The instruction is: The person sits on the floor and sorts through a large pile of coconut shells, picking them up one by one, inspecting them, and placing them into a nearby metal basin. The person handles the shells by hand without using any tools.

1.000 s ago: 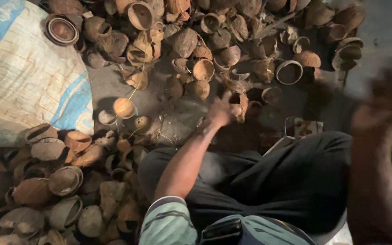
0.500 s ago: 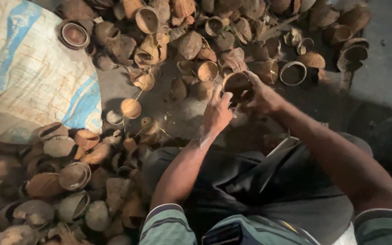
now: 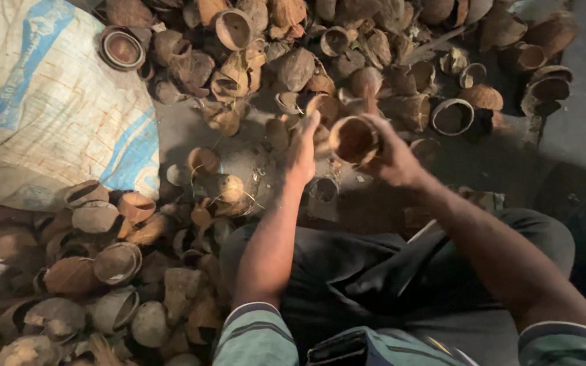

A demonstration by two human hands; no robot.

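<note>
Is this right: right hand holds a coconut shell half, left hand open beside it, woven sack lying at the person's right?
Not quite. The woven sack lies at the person's left, not right; the head view shows it at the upper left beside the shell piles. The rest stands: the right hand holds the coconut shell half, and the left hand is open beside it.
</note>
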